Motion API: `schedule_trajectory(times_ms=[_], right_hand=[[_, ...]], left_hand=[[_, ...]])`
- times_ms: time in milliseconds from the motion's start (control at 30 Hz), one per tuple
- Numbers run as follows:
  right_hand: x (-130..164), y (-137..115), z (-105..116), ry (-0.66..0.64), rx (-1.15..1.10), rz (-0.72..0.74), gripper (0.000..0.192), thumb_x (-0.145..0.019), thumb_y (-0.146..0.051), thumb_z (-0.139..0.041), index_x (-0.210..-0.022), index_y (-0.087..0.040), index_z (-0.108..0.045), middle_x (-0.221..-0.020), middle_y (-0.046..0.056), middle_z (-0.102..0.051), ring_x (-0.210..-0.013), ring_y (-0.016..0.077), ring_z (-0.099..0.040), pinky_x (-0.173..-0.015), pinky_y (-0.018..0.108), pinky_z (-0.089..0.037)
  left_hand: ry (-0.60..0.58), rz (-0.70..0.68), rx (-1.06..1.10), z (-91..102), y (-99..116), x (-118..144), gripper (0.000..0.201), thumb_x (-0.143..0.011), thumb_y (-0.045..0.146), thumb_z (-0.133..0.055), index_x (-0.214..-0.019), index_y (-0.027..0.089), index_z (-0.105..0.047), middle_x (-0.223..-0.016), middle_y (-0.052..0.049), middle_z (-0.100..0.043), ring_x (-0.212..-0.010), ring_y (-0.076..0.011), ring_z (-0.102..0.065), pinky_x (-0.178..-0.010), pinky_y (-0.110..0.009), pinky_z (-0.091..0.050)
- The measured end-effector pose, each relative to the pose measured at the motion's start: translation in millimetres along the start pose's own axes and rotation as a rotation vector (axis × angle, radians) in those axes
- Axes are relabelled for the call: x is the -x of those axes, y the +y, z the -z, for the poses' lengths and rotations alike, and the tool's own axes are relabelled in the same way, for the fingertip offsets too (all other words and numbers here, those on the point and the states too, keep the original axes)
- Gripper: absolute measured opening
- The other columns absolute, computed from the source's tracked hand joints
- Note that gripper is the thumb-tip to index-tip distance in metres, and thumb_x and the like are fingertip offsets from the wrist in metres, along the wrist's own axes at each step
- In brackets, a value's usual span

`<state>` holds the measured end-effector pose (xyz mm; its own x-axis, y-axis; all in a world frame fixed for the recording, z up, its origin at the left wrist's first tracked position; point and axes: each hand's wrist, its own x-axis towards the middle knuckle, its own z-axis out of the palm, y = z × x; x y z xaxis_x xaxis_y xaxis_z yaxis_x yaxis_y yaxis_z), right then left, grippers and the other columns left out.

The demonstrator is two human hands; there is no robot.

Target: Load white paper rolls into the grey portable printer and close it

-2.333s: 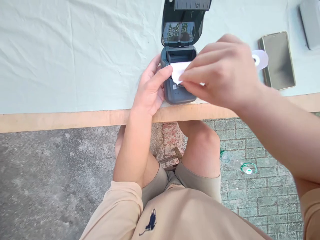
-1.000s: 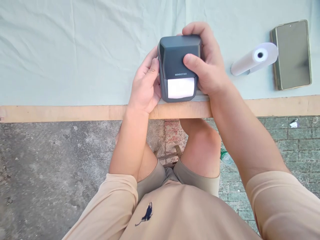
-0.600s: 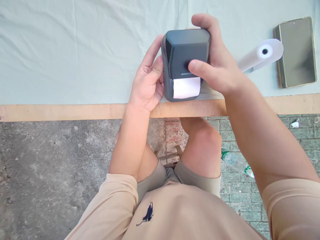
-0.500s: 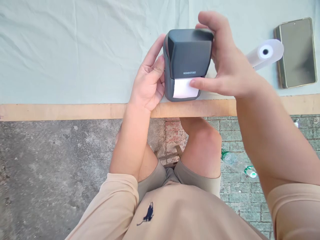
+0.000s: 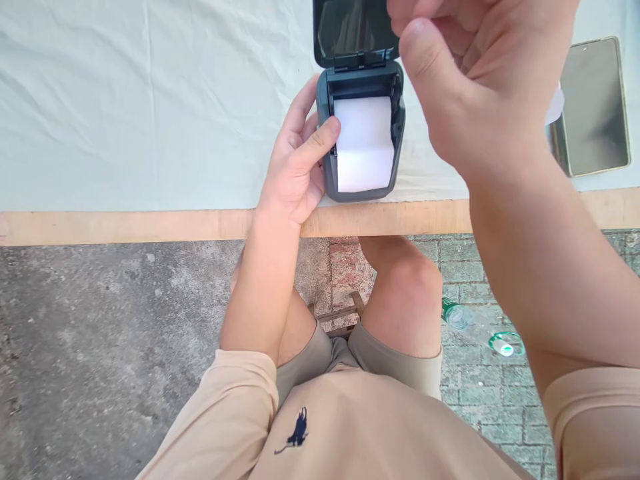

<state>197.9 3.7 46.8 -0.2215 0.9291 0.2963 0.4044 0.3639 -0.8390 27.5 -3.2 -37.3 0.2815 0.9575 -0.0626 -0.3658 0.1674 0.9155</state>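
A dark grey label printer (image 5: 360, 197) is tilted up at the table's front edge, its lid (image 5: 353, 30) swung open away from me. White label paper (image 5: 364, 143) fills the open compartment and reaches down towards the front rim. My left hand (image 5: 300, 160) is closed around the printer's left side, with the thumb over the rim by the paper. My right hand (image 5: 480, 73) has its fingers curled at the lid's right edge; the top of the frame cuts off part of these fingers and of the lid.
A phone-like dark slab (image 5: 597, 107) lies at the right on the pale cloth (image 5: 200, 100), beside a whitish roll (image 5: 555, 107) mostly hidden by my right hand. The wooden table edge (image 5: 125, 227) runs across. A plastic bottle (image 5: 457, 315) lies on the paving below.
The printer's lid has gone from closed to open, showing the paper inside. My right hand has moved up from the paper to the lid. The left hand keeps its hold.
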Motion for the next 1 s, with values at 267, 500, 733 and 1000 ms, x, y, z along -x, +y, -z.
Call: schedule_trajectory(times_ms=[267, 500, 733, 1000], right_hand=[[-20, -9, -4, -0.458, 1.067, -0.021, 0.026, -0.075, -0.032, -0.064, -0.101, -0.03, -0.062, -0.079, 0.004, -0.056, -0.094, 0.0303, -0.056, -0.069, 0.042, -0.046], [-9, -28, 10, -0.333, 0.847, -0.049, 0.034, -0.071, -0.02, -0.062, -0.105, -0.025, -0.064, -0.084, 0.0, -0.06, -0.074, 0.0153, -0.053, -0.072, 0.035, -0.041], [23, -1, -4, 0.065, 0.524, -0.133, 0.012, -0.069, -0.009, -0.049, -0.065, -0.02, -0.045, -0.07, 0.0, -0.05, -0.059, 0.0099, -0.039, -0.055, 0.028, -0.031], [10, -21, -19, -0.148, 0.805, -0.098, 0.041, -0.063, -0.005, -0.041, -0.099, -0.022, -0.051, -0.089, 0.003, -0.054, -0.065, 0.0159, -0.042, -0.057, 0.03, -0.024]], left_hand=[[-0.083, -0.081, 0.098, 3.2, -2, -2, 0.041, -0.075, 0.041, -0.07, -0.113, 0.039, -0.054, -0.122, 0.006, -0.061, -0.122, -0.0253, -0.055, -0.101, -0.043, -0.048], [-0.095, -0.107, 0.128, 10.0, -12, -12, 0.046, -0.071, 0.041, -0.074, -0.113, 0.039, -0.055, -0.121, 0.005, -0.063, -0.115, -0.024, -0.058, -0.096, -0.042, -0.051], [-0.063, -0.088, 0.097, 11.4, -19, -19, 0.063, -0.054, 0.048, -0.082, -0.111, 0.037, -0.056, -0.117, 0.004, -0.065, -0.111, -0.0253, -0.059, -0.089, -0.038, -0.054], [-0.005, -0.133, 0.11, 3.7, -23, -20, 0.055, -0.061, 0.055, -0.078, -0.107, 0.034, -0.056, -0.108, 0.001, -0.067, -0.102, -0.0222, -0.059, -0.086, -0.039, -0.053]])
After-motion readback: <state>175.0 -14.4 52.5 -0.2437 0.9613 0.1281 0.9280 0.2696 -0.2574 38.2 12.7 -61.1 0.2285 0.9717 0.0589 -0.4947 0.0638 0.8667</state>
